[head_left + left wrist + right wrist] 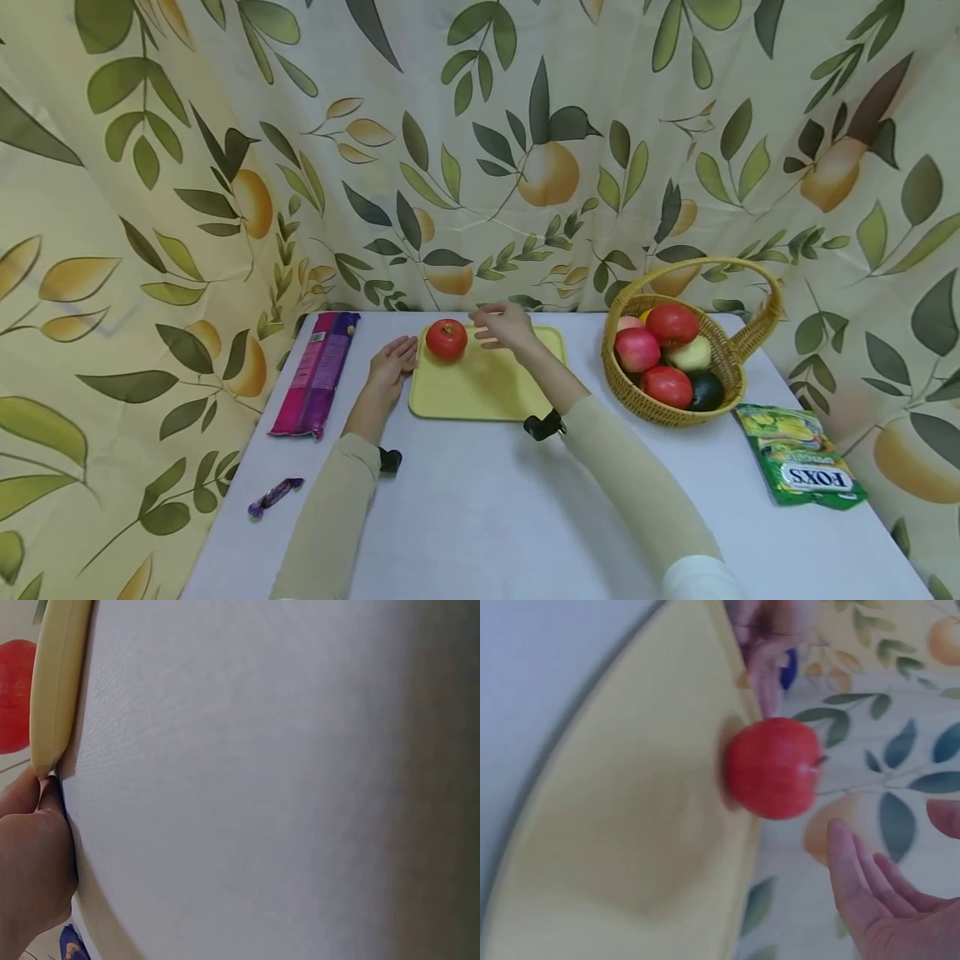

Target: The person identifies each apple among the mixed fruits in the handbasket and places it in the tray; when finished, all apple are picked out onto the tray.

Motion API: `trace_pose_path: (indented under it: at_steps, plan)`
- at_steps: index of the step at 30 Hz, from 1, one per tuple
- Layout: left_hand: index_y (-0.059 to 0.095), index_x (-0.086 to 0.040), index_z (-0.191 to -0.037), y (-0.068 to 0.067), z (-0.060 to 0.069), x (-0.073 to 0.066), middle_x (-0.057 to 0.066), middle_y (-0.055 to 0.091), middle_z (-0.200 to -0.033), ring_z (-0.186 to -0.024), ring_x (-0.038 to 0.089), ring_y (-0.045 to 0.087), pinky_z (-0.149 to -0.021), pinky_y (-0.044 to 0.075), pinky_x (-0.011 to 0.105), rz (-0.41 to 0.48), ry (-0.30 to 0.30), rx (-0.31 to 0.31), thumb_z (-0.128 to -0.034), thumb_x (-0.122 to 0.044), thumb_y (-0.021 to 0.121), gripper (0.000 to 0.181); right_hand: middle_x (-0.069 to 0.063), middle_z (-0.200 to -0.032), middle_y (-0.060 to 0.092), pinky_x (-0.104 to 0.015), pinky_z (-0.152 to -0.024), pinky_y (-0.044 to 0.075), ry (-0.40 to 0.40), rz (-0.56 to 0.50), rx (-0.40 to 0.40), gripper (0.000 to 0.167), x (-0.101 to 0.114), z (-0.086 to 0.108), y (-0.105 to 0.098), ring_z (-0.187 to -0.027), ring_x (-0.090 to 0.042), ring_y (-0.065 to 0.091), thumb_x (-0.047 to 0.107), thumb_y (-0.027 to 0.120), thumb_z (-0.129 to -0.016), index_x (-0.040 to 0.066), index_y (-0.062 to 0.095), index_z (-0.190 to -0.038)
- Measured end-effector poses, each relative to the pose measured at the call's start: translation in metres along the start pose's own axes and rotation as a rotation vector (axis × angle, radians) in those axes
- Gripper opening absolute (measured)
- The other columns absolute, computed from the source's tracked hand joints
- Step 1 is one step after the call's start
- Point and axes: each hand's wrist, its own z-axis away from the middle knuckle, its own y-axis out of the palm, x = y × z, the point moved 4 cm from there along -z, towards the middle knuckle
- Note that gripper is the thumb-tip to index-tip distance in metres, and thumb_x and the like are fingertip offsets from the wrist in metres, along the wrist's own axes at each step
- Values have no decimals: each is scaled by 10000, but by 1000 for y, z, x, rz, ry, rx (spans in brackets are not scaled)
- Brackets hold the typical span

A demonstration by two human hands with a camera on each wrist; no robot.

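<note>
A red apple-like fruit [446, 340] sits at the back left corner of a yellow tray [480, 396]. My left hand [392, 367] is at the tray's left edge, its fingers extended; the left wrist view shows that hand [37, 870] by the tray's rim [56, 690]. Above the back of the tray, my right hand [506, 327] is relaxed with nothing in it, just right of the fruit. In the right wrist view, this hand [900, 900] has its fingers and thumb apart, not touching the fruit [774, 769].
A wicker basket [637, 400] of several fruits and vegetables stands right, with a green FOX'S bag [802, 458] beyond it. Left lie a pink and purple packet [318, 375] and a small purple wrapped candy [275, 497]. A patterned curtain [480, 167] hangs behind the table.
</note>
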Motion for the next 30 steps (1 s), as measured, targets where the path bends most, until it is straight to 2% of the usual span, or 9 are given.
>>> trace_pose_path:
  at_steps: [8, 14, 23, 30]
  plan:
    - [287, 70, -1596, 0, 3, -3, 248, 389, -1618, -1500, 330, 395, -1180, 416, 363, -10, -16, 5, -850, 359, 403, 809, -213, -1288, 700, -470, -929, 615, -67, -7, -10, 429, 28, 35, -33, -1146, -400, 703, 231, 676, -1019, 9, 616, -1381]
    - [283, 43, -1610, -1, 0, 1, 221, 387, -1628, -1501, 309, 396, -1172, 423, 341, -24, -18, 5, -862, 346, 405, 817, -202, -1293, 700, -457, -932, 616, -106, -16, -40, 434, 40, 58, -60, -1139, -376, 713, 260, 672, -1031, 14, 620, -1385]
    - [263, 52, -1611, -1, -2, 1, 227, 373, -1634, -1509, 304, 383, -1181, 407, 321, -17, -20, 9, -861, 350, 399, 819, -243, -1349, 663, -410, -904, 620, -135, -27, -88, 449, 42, 93, -103, -1156, -359, 708, 247, 642, -1051, 2, 586, -1424]
    - [292, 26, -1613, -1, -2, 0, 209, 398, -1626, -1497, 293, 406, -1130, 466, 302, -17, -47, -8, -861, 345, 422, 827, -229, -1307, 686, -407, -891, 622, -161, -12, -175, 509, 42, 117, -143, -1068, -268, 751, 321, 678, -1030, -13, 590, -1404]
